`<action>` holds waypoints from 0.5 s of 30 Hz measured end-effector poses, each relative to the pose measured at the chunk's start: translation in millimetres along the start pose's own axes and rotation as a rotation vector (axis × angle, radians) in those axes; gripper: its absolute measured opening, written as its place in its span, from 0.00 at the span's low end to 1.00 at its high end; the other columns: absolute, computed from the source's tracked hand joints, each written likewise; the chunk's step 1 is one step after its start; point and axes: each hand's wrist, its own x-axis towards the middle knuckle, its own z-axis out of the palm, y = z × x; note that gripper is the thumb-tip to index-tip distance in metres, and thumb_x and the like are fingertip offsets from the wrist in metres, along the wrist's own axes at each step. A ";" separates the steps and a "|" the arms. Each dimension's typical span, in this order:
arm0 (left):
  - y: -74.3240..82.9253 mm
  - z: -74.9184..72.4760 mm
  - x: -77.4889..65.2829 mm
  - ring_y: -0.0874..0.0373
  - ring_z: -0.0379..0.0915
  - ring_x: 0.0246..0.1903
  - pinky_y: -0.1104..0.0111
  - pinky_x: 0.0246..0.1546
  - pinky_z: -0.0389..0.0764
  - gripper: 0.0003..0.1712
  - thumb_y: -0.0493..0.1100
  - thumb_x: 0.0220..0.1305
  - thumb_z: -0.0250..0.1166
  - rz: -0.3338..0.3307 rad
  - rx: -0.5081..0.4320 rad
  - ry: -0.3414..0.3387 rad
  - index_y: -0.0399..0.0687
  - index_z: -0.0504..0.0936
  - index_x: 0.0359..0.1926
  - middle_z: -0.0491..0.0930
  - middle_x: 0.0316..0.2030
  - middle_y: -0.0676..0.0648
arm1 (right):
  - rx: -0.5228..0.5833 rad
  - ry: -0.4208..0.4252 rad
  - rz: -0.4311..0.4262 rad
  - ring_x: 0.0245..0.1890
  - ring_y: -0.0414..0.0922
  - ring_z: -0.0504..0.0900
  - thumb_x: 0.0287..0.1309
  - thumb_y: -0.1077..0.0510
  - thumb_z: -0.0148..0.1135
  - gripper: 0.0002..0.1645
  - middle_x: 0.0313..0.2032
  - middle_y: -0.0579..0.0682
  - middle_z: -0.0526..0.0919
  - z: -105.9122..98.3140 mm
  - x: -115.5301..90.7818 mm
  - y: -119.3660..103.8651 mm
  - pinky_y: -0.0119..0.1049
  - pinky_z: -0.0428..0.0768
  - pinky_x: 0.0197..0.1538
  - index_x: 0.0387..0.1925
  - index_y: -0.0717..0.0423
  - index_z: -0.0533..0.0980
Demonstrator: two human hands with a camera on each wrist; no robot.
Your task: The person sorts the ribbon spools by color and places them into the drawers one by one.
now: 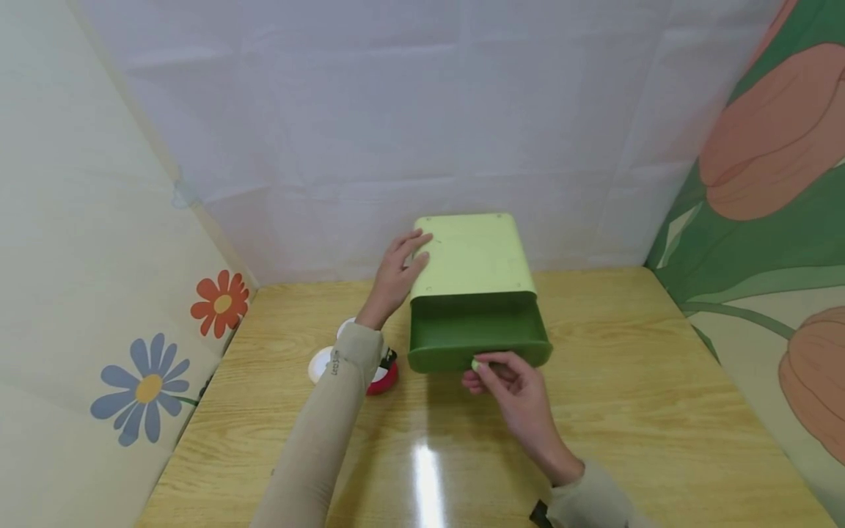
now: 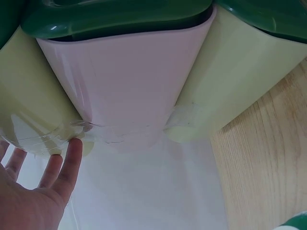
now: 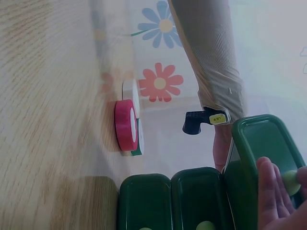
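Observation:
A stacked drawer cabinet with a light yellow-green top (image 1: 472, 253) stands against the back wall. Its uppermost green drawer (image 1: 478, 358) is pulled partway out, and the green inside shows from above. With thumb and index finger my right hand (image 1: 518, 392) pinches the small light green knob (image 3: 290, 182) on that drawer's front. My left hand (image 1: 396, 273) rests on the cabinet's upper left edge, fingers extended. From the left wrist view, its fingertips touch the yellow-green casing near clear tape; a pink casing (image 2: 129, 81) sits between two yellow-green ones.
Left of the cabinet, partly behind my left forearm, lie a red roll (image 3: 125, 125), a white roll (image 3: 130, 93) and a green-edged one (image 3: 138, 139). Two lower drawers (image 3: 145, 201) are closed. A white sheet (image 1: 396, 132) hangs behind the wooden table (image 1: 627, 411).

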 end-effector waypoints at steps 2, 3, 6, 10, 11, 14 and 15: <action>0.2 -0.1 -0.2 0.52 0.56 0.76 0.49 0.63 0.78 0.27 0.58 0.80 0.53 0.001 0.000 -0.003 0.63 0.72 0.74 0.60 0.78 0.56 | -0.004 -0.002 -0.001 0.39 0.45 0.91 0.70 0.67 0.60 0.13 0.42 0.73 0.86 0.0 -2.5 -0.6 0.44 0.90 0.46 0.52 0.73 0.77; 0.2 -0.2 -0.3 0.51 0.56 0.77 0.49 0.64 0.78 0.27 0.58 0.80 0.53 0.001 0.000 -0.005 0.63 0.72 0.74 0.60 0.78 0.56 | -0.007 -0.003 -0.003 0.39 0.45 0.91 0.70 0.67 0.60 0.13 0.42 0.72 0.86 0.1 -3.7 -0.8 0.44 0.90 0.46 0.52 0.73 0.77; 1.4 -0.7 -0.7 0.51 0.56 0.76 0.49 0.64 0.78 0.27 0.58 0.80 0.53 0.000 -0.001 -0.004 0.63 0.72 0.74 0.60 0.78 0.55 | -0.007 -0.006 -0.017 0.38 0.46 0.91 0.70 0.68 0.60 0.13 0.41 0.72 0.86 0.4 -6.9 -1.5 0.45 0.90 0.45 0.51 0.74 0.76; 2.8 -1.1 -0.7 0.51 0.56 0.76 0.49 0.64 0.78 0.26 0.57 0.80 0.54 -0.002 -0.002 0.003 0.62 0.73 0.74 0.61 0.78 0.55 | -0.001 -0.011 -0.043 0.38 0.46 0.91 0.70 0.69 0.60 0.12 0.40 0.73 0.86 0.6 -10.8 -1.4 0.45 0.90 0.44 0.50 0.76 0.76; 2.8 -1.0 -0.6 0.51 0.56 0.76 0.49 0.64 0.78 0.26 0.57 0.80 0.53 -0.002 -0.001 0.004 0.62 0.73 0.74 0.61 0.78 0.55 | 0.001 -0.012 -0.047 0.38 0.45 0.91 0.69 0.69 0.60 0.12 0.40 0.73 0.86 0.6 -11.9 -1.3 0.44 0.90 0.44 0.50 0.76 0.76; 2.5 -0.5 -0.4 0.52 0.57 0.76 0.50 0.64 0.79 0.26 0.57 0.80 0.54 -0.001 -0.001 0.006 0.62 0.73 0.74 0.61 0.77 0.55 | 0.000 -0.012 -0.054 0.38 0.45 0.91 0.69 0.70 0.60 0.12 0.40 0.72 0.86 0.2 -14.9 -0.5 0.43 0.90 0.43 0.50 0.76 0.76; 2.4 -0.4 -0.5 0.52 0.57 0.76 0.50 0.63 0.79 0.26 0.58 0.80 0.54 -0.001 -0.001 0.007 0.62 0.73 0.73 0.61 0.77 0.55 | 0.000 -0.013 -0.056 0.38 0.45 0.91 0.69 0.70 0.60 0.12 0.40 0.72 0.86 0.1 -15.9 -0.3 0.43 0.90 0.43 0.50 0.76 0.76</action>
